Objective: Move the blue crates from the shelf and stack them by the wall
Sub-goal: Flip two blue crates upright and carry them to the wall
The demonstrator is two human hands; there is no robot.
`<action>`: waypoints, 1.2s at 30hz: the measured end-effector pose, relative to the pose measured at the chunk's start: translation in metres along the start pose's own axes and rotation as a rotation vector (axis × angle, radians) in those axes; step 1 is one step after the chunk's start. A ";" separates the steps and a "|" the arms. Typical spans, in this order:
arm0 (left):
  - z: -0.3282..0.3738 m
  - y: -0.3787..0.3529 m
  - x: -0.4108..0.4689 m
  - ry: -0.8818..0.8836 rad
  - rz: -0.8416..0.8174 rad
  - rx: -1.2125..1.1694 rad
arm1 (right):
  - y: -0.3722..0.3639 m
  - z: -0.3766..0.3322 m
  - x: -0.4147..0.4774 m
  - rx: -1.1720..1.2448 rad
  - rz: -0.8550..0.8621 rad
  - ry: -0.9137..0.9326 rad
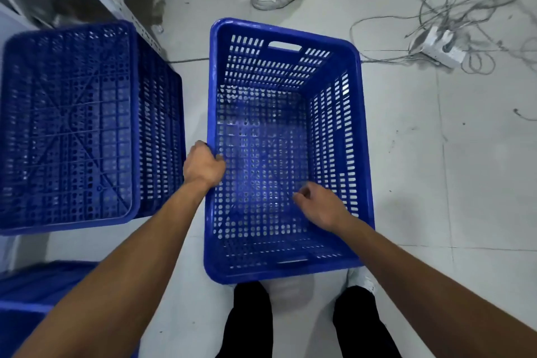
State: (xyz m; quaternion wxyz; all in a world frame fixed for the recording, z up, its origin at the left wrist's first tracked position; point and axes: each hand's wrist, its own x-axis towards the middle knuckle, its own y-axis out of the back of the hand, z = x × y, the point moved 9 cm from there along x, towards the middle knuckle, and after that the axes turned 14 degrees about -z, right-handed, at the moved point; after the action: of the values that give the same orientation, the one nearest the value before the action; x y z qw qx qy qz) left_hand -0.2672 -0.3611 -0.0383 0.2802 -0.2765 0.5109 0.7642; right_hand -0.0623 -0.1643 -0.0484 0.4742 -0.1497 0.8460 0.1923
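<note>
Both forearms are bare and extend forward and downward from the lower corners of the head view, converging toward the centre. The left hand is closed in a grip, fingers curled over an edge with the knuckles facing up and the thumb side turned inward; the wrist is straight in line with the forearm. The right hand hangs free, touching nothing, palm down, fingers loosely curled and pointing to the left, wrist slightly bent. The two hands are near each other, the left one further forward.
</note>
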 end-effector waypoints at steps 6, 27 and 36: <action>-0.038 0.007 0.029 0.099 -0.013 -0.013 | 0.004 0.025 0.021 -0.074 0.040 -0.087; -0.126 -0.005 0.078 0.213 -0.075 0.005 | 0.084 0.043 0.046 -0.120 0.738 -0.184; -0.118 -0.004 0.078 0.055 -0.011 0.276 | 0.080 0.062 0.068 -0.095 0.585 -0.266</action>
State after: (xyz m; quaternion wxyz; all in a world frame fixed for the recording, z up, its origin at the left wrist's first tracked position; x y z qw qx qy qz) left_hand -0.3020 -0.4585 -0.1349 0.3056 -0.2590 0.6171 0.6773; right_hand -0.0847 -0.0699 -0.1216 0.4978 0.1044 0.7738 0.3776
